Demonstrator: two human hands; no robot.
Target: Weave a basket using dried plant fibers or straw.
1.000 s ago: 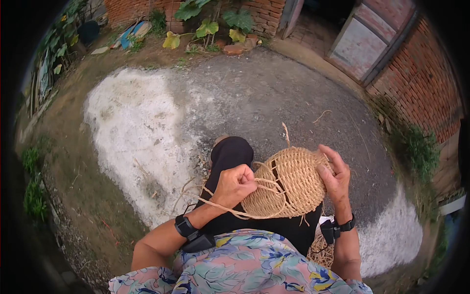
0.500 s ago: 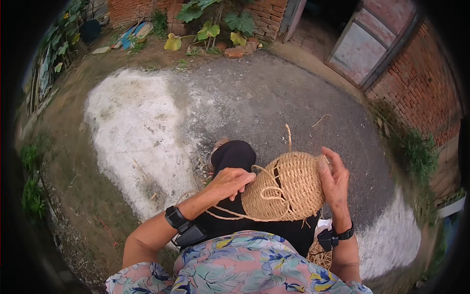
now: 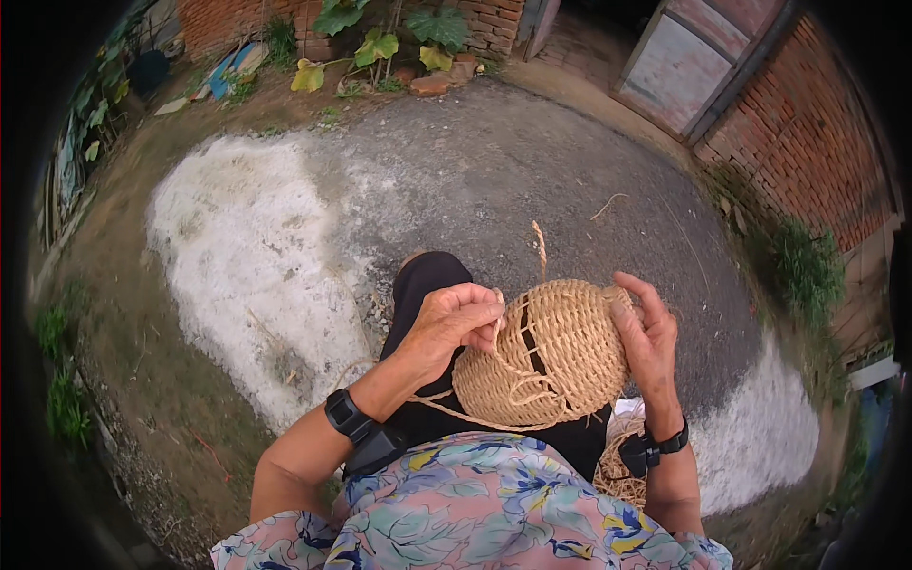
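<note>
A tan woven straw basket rests on its side across my lap, over dark trousers. A dark gap runs through its weave. At its upper left edge my left hand pinches a strand of straw cord, which runs down to a loose loop on the weave. My right hand holds the basket's right side, thumb on the near face and fingers partly behind the edge. A short twisted cord end sticks up beyond the basket. Another length of cord trails out to its left.
A bundle of loose straw lies beside my right forearm. Around me are grey paving and a white patch of ground. Ahead stand leafy plants, a brick wall and an open metal door.
My left hand has risen and moved slightly right, drawing the pinched cord up from the weave. The right hand keeps its hold on the basket. The whole view has shifted slightly.
</note>
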